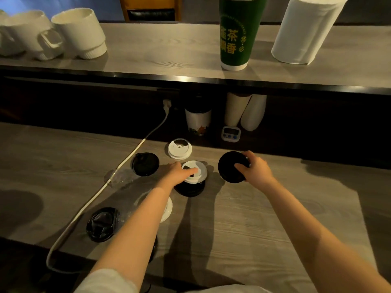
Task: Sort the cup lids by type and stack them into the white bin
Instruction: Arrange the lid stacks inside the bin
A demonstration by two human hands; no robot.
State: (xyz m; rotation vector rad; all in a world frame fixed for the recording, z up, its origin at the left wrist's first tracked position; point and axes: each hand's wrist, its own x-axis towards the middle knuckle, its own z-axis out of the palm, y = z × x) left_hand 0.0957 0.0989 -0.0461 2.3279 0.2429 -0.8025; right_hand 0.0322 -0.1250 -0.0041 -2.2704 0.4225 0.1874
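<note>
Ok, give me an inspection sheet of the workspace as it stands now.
Surface: grey wood-grain counter, dimly lit.
Job's things: white lid lying alone; white lid on black lid under the left hand; loose black lids; white bin not seen.
Clutter: timer, paper cups.
Hands: left hand on the white lid; right hand gripping a black lid.
Cables: white cord across the counter.
Surroundings: upper shelf with mugs, green cup, paper towel roll.

Two bare forearms, left hand (179, 172) and right hand (257, 171) without rings or watch, pale short sleeve (105, 282) at left upper arm
</note>
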